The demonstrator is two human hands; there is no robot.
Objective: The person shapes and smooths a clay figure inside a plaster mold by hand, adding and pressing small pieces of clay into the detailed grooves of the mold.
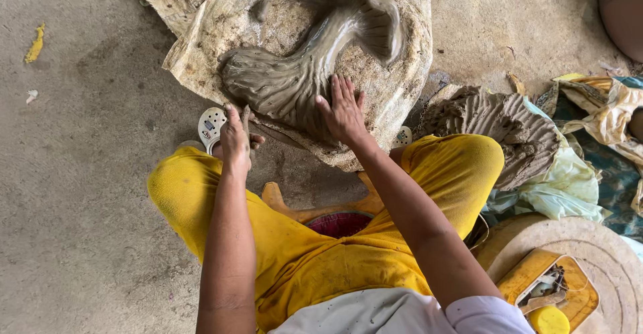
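Observation:
A curved band of wet grey clay (315, 52) lies on a rough sack-covered slab (402, 73) in front of me. My right hand (343, 109) presses flat, fingers spread, on the near end of the clay. My left hand (234, 140) is at the slab's near-left edge, closed around a small clay-smeared stick-like tool (246, 121). I sit low in yellow trousers (301, 253), knees apart, a white perforated sandal (211, 125) under the slab's edge.
A ridged lump of grey clay (495, 126) rests on pale green plastic sheeting (569, 186) at my right. A round stone disc (603, 253) holds a yellow tub (556, 287). A wooden stool (301, 210) is under me. Concrete floor (80, 173) spreads left.

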